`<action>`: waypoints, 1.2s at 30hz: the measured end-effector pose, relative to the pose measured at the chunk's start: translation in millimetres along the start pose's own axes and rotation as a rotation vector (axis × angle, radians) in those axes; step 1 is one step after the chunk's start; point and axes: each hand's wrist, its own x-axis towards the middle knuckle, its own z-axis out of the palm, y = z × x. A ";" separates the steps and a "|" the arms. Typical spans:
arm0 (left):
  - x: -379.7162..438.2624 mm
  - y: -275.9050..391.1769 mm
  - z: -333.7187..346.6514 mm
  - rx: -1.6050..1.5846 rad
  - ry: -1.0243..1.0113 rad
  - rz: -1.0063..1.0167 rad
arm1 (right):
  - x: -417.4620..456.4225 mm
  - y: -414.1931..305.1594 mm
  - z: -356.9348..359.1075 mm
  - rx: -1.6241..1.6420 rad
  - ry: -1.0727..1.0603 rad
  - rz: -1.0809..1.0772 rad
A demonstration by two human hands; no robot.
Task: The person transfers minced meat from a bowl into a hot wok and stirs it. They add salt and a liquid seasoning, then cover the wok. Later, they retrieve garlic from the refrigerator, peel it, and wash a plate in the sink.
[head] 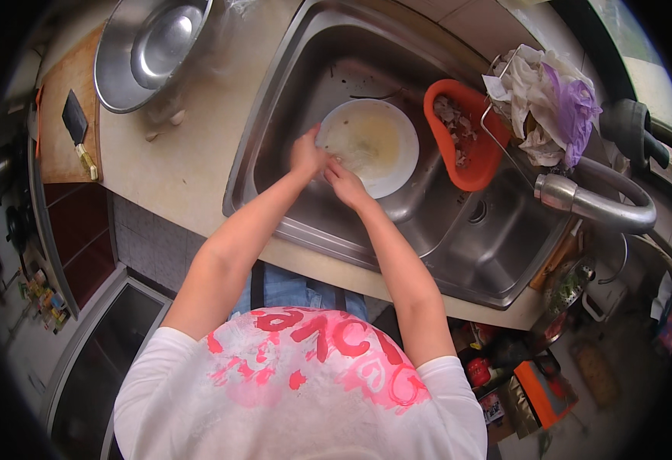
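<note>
A white round bowl (408, 146) stands in the larger basin of a stainless steel sink (290, 75). It holds cloudy, yellowish liquid with small specks in it. My left hand (308, 154) is at the bowl's left rim, one finger stretched up along the edge. Close below it, at the near-left rim, is my right hand (344, 183), its fingertips meeting my left fingers. Whether anything small lies between the fingers is hidden. Right of the bowl, an orange-red plastic strainer basket (474, 169) holds pale peelings or scraps.
A curved metal faucet (594, 201) reaches over the smaller basin at right. Crumpled bags (543, 103) fill a wire rack behind it. On the left counter are a large steel bowl (140, 63) and a cleaver (75, 118) on a wooden cutting board (63, 155).
</note>
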 end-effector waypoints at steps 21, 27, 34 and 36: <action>5.5 6.5 -4.2 0.010 0.033 0.142 | -63.1 15.2 -33.6 -0.478 -0.059 -0.189; 2.7 6.6 -2.1 0.067 0.013 0.140 | -51.7 24.3 -15.3 -0.394 0.010 -0.190; 1.8 10.9 -1.0 0.100 0.002 0.090 | -47.4 6.9 -29.1 -0.464 -0.114 -0.127; 0.5 11.8 -1.1 0.083 -0.011 0.096 | -50.1 8.2 -28.8 -0.522 -0.160 -0.066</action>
